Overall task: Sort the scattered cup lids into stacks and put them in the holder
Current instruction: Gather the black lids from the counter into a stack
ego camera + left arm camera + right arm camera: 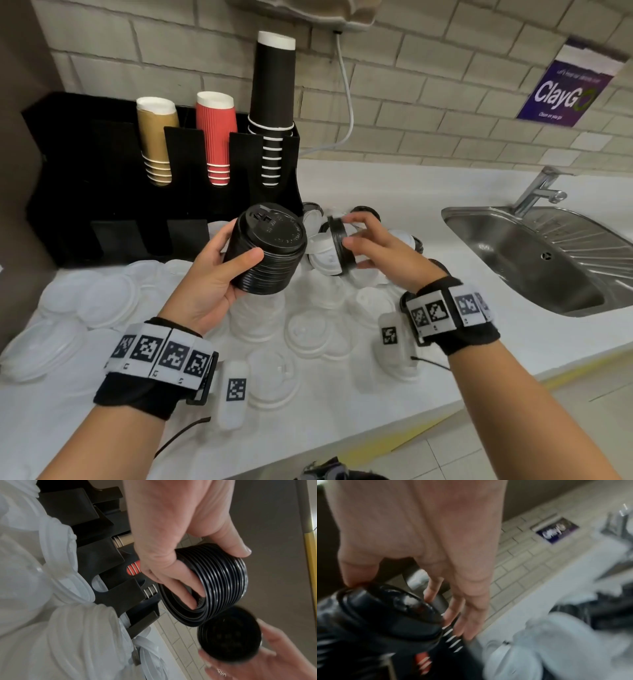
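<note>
My left hand (219,270) grips a tall stack of black lids (267,253) above the counter, thumb on the near side, fingers behind. In the left wrist view the fingers (181,588) curl into the underside of that stack (221,585). Just to its right, my right hand (370,240) pinches a short stack of black lids (338,241) turned on edge; the right wrist view shows this short stack (390,609) blurred between thumb and fingers. The black holder (102,178) stands at the back left. Clear lids (308,329) lie scattered on the white counter (513,342).
The holder's upper slots carry brown cups (156,140), red cups (216,137) and black cups (272,102). White and black lids (322,255) are piled beside the holder. A steel sink (548,260) with a tap (537,190) lies at the right.
</note>
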Action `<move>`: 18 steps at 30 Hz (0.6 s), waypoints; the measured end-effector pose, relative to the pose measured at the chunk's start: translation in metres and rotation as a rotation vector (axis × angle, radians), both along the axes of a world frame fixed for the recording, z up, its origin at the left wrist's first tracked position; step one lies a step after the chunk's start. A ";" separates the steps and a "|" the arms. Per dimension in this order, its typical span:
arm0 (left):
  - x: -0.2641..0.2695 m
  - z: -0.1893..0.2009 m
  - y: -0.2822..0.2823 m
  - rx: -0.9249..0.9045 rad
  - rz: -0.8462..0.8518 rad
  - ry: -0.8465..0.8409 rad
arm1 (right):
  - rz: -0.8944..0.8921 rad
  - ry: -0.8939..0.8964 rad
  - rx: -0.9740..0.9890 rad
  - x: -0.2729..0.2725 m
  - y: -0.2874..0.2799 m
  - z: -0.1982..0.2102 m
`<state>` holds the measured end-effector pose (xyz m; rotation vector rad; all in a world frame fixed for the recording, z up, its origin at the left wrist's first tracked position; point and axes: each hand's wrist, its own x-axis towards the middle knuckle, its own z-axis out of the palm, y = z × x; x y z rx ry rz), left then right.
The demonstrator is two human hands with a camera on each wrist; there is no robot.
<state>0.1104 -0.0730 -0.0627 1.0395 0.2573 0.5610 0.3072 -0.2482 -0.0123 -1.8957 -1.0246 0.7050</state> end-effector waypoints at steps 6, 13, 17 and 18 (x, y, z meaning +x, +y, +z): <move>0.006 0.000 -0.006 -0.004 -0.038 -0.012 | 0.016 0.008 0.389 -0.044 0.024 -0.001; 0.002 0.000 -0.003 0.076 -0.041 0.012 | 0.078 -0.233 0.335 -0.049 0.030 0.010; 0.002 0.002 -0.005 0.091 -0.056 0.025 | 0.138 -0.317 0.273 -0.052 0.035 0.019; 0.003 0.002 -0.005 0.090 -0.056 0.024 | 0.147 -0.324 0.261 -0.053 0.036 0.020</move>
